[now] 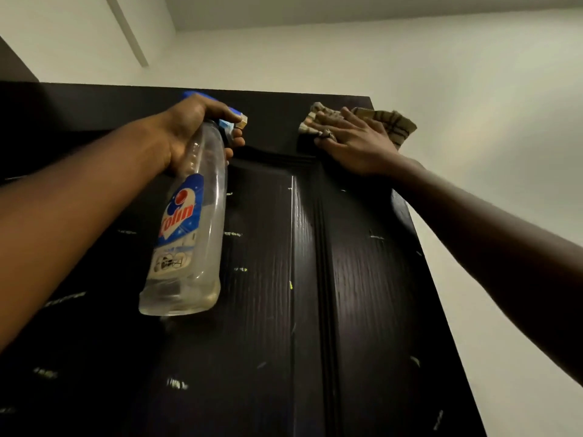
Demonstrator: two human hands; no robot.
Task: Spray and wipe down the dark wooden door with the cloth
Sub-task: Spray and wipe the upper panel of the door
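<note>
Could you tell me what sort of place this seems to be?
Most likely a room in a home: a dark wooden panelled door against plain pale walls and a white ceiling, with the left hand gripping a household spray bottle and the right hand pressing a checked cloth to the door.

head cam | worn, close up against door (315,294) | faces steeply up along its face | door top edge at 12, ceiling (284,7) beyond | wall (473,105) at 2 to 4 | door fills 6 to 10
</note>
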